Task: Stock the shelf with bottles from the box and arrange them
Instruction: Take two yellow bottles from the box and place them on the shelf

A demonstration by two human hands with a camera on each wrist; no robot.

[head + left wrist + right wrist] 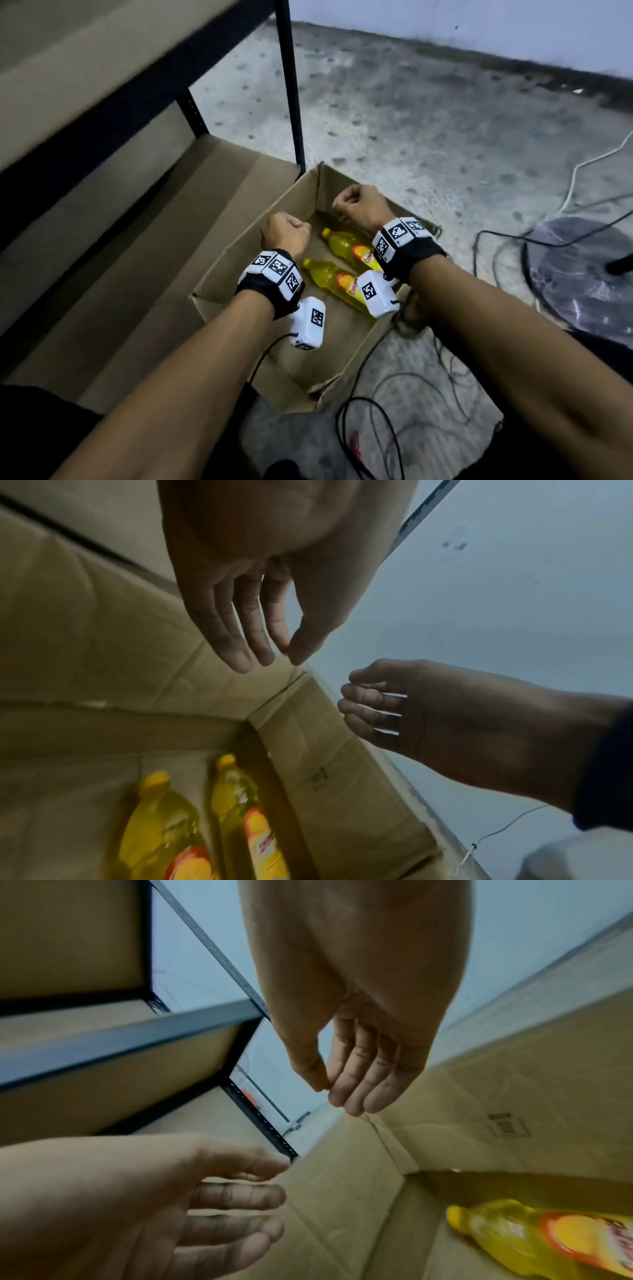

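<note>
An open cardboard box stands on the floor beside the shelf. Two yellow bottles with orange labels lie side by side on its bottom, one nearer, one farther. My left hand hovers over the box's left wall and my right hand over its far corner. Both hang with loosely curled fingers and hold nothing. The left wrist view shows my left hand above both bottles. In the right wrist view my right hand is above the box wall, with one bottle below.
The shelf's black upright post stands just behind the box's far left corner. Several black cables and a white cord trail over the speckled floor. A round dark fan base sits to the right.
</note>
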